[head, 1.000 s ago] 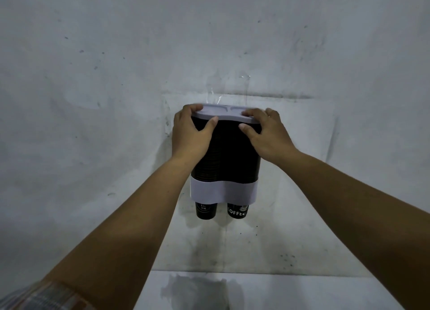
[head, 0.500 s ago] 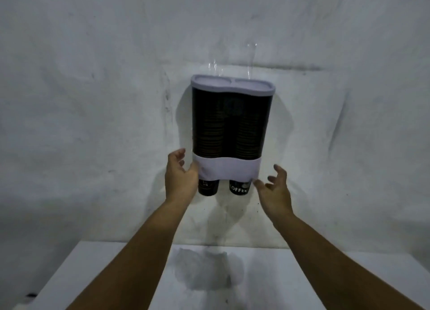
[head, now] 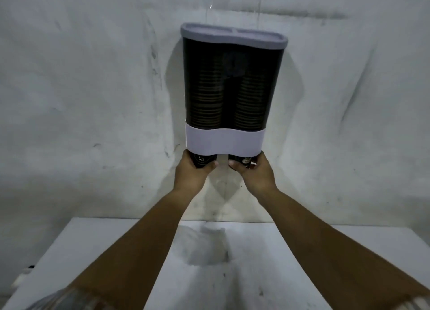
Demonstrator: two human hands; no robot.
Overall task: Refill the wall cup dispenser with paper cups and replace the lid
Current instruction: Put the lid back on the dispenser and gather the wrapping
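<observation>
Both hands risen, left hand (head: 193, 174) and right hand (head: 256, 174) each clasping one bottom cup (head: 201, 161), lidded dispenser (head: 232, 86)

Whitewashed wall (head: 81, 88), rough, scuffed with dark smudges and streaks; a faint horizontal seam crosses it high up. White table (head: 244, 274) butts against wall's base, top lightly speckled with small dark marks. Small dark object (head: 30, 267) at table's left edge, unidentifiable.

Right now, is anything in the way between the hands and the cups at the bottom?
No, nothing visible. The left hand is already wrapped around the left cup, and the right hand around the right cup, just under the dispenser.
</observation>
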